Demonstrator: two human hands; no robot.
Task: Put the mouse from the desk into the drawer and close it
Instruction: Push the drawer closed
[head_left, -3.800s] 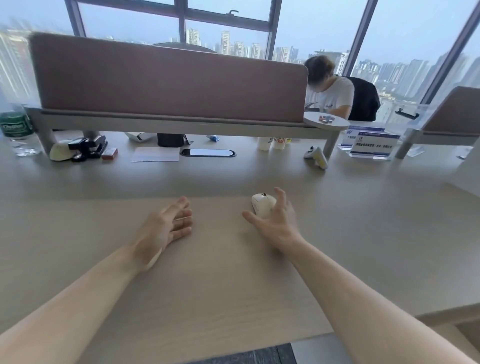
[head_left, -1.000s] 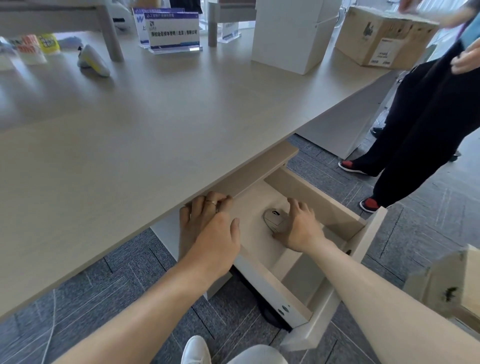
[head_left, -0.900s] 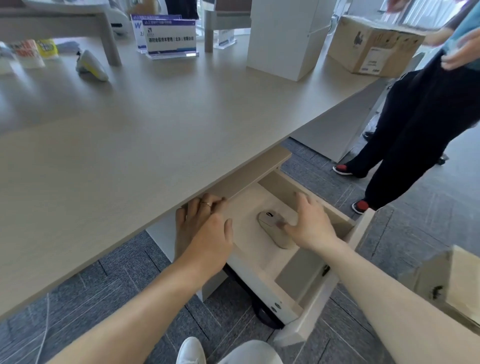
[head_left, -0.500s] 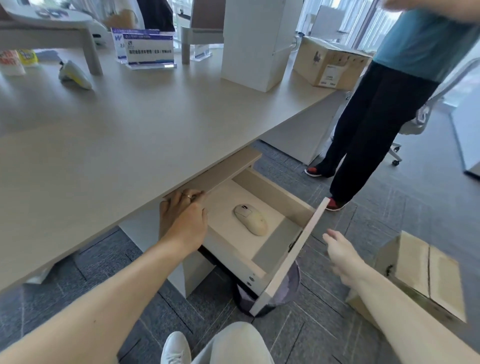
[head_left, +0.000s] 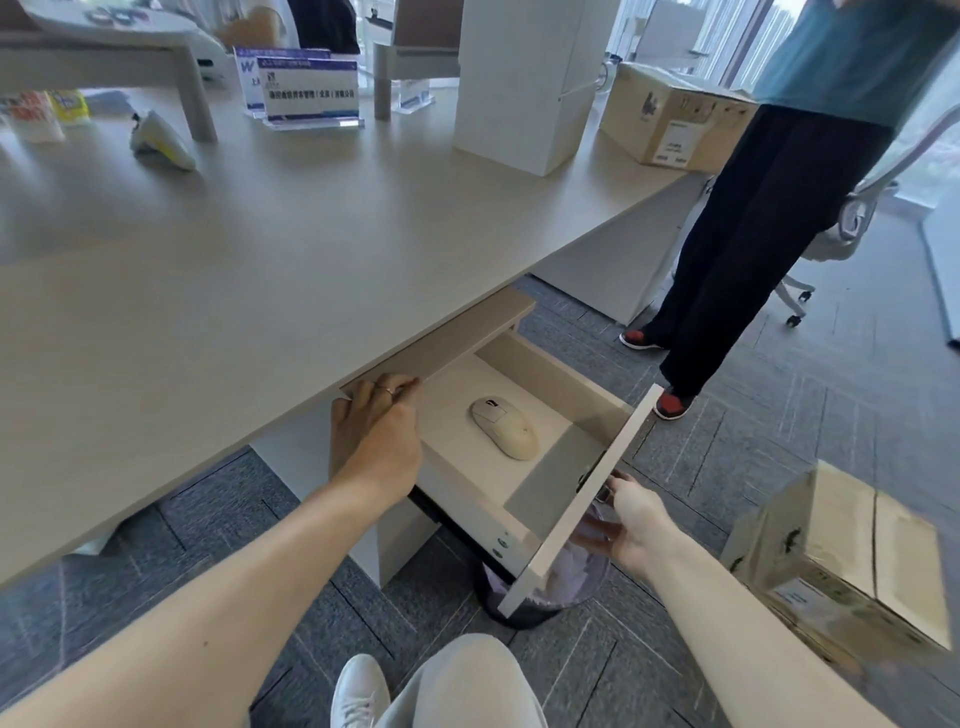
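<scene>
The cream mouse (head_left: 504, 427) lies on the floor of the open drawer (head_left: 550, 374), which sticks out from under the desk (head_left: 260, 249). Nothing touches the mouse. My left hand (head_left: 376, 436) grips the drawer's left wall, its fingers curled up by the desk's underside. My right hand (head_left: 631, 525) is on the outer face of the drawer front (head_left: 587, 499), thumb near the top edge and fingers wrapped under the panel.
A person in dark trousers (head_left: 753, 234) stands close to the drawer's far right. A cardboard box (head_left: 852, 561) sits on the floor at right. A bin (head_left: 545, 597) stands under the drawer front. My shoe (head_left: 358, 691) and knee are below.
My right hand let go of the mouse, left the drawer, swung round outside and took hold of the drawer front. The left hand stayed on the drawer's side.
</scene>
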